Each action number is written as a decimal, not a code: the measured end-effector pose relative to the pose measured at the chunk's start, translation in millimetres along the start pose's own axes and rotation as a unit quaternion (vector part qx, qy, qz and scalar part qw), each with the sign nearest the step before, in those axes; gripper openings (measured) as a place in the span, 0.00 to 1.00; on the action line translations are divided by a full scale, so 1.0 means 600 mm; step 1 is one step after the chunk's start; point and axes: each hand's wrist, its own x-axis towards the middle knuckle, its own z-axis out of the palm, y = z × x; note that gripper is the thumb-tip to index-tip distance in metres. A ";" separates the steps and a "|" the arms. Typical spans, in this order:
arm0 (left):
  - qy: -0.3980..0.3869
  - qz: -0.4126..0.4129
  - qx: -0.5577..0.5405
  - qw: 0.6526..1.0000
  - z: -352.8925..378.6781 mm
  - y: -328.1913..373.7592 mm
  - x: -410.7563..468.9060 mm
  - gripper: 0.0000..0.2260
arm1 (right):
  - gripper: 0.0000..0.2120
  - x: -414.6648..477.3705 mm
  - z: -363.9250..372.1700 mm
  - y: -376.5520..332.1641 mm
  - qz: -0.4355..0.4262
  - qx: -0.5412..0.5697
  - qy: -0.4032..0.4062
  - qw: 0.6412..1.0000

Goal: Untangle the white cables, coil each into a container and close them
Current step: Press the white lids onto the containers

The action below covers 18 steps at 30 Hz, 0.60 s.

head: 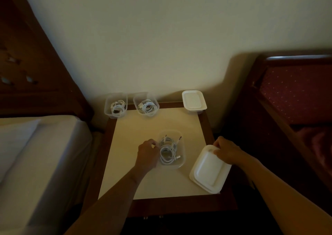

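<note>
Left grip (148,152): holding my clear plastic tub (182,161) of coiled white cable (168,152)
Right grip (227,151): pinching a white rectangular lid (209,172)

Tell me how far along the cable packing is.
Done: all three visible cables are coiled in containers, and the back-right container is lidded. In hand: the left hand holds the front container by its rim while the right hand grips the lid stack. Left: lidding the front container and the two open back containers.

Dim room, cream wall (143,37), wooden nightstand (179,206), bed (36,154)
</note>
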 end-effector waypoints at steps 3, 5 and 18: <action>-0.003 -0.004 -0.006 1.000 -0.002 0.002 -0.002 0.08 | 0.09 -0.001 -0.003 -0.002 -0.008 0.026 -0.002 1.000; -0.004 -0.006 -0.006 1.000 -0.002 0.004 -0.002 0.08 | 0.09 -0.005 -0.007 -0.005 -0.021 0.060 -0.010 0.998; -0.016 -0.022 -0.006 1.000 -0.008 0.007 -0.001 0.08 | 0.09 -0.085 -0.134 -0.122 -0.098 0.252 0.119 0.955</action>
